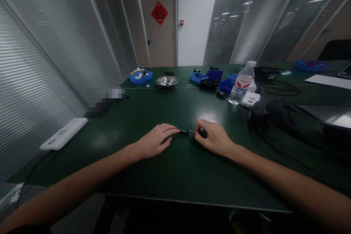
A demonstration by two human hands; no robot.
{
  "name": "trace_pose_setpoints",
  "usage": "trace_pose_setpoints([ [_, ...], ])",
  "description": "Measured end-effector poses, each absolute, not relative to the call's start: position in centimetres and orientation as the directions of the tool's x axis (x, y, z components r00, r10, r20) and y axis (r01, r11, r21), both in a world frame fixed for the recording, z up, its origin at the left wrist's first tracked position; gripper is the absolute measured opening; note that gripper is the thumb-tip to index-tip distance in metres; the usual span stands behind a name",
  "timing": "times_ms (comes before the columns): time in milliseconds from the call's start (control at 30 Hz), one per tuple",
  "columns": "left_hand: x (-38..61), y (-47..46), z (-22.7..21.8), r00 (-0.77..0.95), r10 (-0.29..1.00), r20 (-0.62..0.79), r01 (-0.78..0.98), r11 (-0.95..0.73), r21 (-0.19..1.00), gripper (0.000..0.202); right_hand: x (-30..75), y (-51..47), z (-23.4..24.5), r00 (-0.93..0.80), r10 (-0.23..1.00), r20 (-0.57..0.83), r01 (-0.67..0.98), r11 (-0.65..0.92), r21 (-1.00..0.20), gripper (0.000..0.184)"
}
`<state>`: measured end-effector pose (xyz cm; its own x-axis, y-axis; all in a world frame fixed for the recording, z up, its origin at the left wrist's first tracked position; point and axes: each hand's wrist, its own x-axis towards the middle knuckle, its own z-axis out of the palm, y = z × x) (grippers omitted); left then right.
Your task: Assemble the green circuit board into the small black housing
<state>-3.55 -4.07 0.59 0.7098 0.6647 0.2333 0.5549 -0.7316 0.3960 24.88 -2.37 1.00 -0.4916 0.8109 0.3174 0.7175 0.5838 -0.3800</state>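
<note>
On the dark green table lies a small dark device (184, 132) with green marks on its face; its exact kind is too small to tell. The index fingertip of my left hand (157, 139) touches the device's left end, the fingers stretched out and the thumb apart below. My right hand (215, 137) is closed around the black handle of a screwdriver (203, 132). Its thin metal shaft points left at the device's right end; whether the tip touches it I cannot make out.
A water bottle (242, 83) stands beyond my right hand, beside a white box (250, 99). Farther back are a metal bowl (167, 82), a blue tray (140, 77) and several blue bins. A white power bank-like block (64, 134) lies left. Black cabled gear (276, 113) sits right.
</note>
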Motion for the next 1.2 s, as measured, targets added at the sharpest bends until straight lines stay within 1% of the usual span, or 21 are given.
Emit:
trace_pose_setpoints([
  [167, -3.53, -4.16, 0.90, 0.715, 0.665, 0.214, 0.558, -0.728, 0.398, 0.049, 24.92, -2.39, 0.90, -0.506, 0.806, 0.307, 0.714, 0.591, -0.375, 0.005],
  [400, -3.48, -4.21, 0.93, 0.712, 0.666, 0.222, 0.554, -0.728, 0.404, 0.048, 24.75, -2.28, 0.49, -0.516, 0.799, 0.308, 0.703, 0.601, -0.381, 0.004],
  [667, -3.74, -4.01, 0.68, 0.705, 0.669, 0.234, 0.542, -0.722, 0.430, 0.046, 24.69, -2.52, 0.85, -0.542, 0.776, 0.324, 0.650, 0.631, -0.424, 0.004],
  [933, -3.88, -3.91, 0.52, 0.698, 0.674, 0.242, 0.527, -0.713, 0.463, 0.044, 24.71, -2.70, 1.09, -0.580, 0.743, 0.332, 0.611, 0.667, -0.426, 0.008],
  [1000, -3.93, -3.89, 0.63, 0.686, 0.686, 0.242, 0.523, -0.697, 0.491, 0.040, 24.73, -2.77, 1.11, -0.600, 0.730, 0.327, 0.606, 0.682, -0.409, 0.008],
  [1167, -3.98, -3.87, 0.86, 0.634, 0.728, 0.259, 0.506, -0.645, 0.573, 0.017, 24.69, -2.93, 0.96, -0.701, 0.647, 0.300, 0.547, 0.758, -0.355, 0.011],
  [1200, -3.96, -3.90, 0.89, 0.630, 0.731, 0.262, 0.503, -0.641, 0.580, 0.015, 24.65, -2.94, 0.91, -0.714, 0.634, 0.297, 0.537, 0.768, -0.348, 0.011],
])
